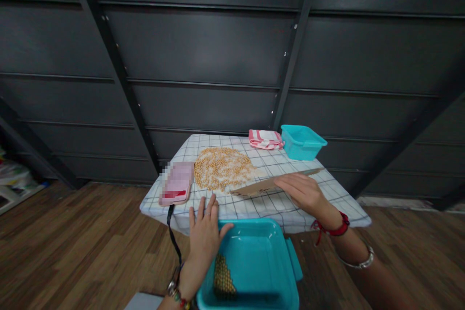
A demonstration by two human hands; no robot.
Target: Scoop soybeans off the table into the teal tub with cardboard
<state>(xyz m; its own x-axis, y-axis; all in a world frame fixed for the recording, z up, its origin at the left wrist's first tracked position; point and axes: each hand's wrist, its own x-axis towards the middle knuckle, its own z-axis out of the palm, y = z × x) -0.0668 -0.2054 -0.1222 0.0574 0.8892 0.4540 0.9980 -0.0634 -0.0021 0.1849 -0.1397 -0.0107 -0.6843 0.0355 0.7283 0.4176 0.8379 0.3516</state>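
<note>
My right hand (300, 191) grips a flat piece of brown cardboard (256, 187), tilted over the table with its tip close to the pile. My left hand (205, 227) has its fingers spread, the tips on the cloth by the table's front edge and the thumb over a container's rim. That turquoise plastic container (261, 261) is below the table edge, with a small heap of round, yellowish-brown pieces (223, 276) in its left corner. On the cloth lies a spread pile of yellow beans (221, 162), like soybeans, mixed with fine white grains.
A checked white cloth (238, 210) covers the table. Left of the pile lies a pink phone-like case (178, 181) with a black strap (172, 232). A folded pink-and-white towel (265, 139) and a second turquoise container (303, 145) stand at the back, before a dark panelled wall (203, 43).
</note>
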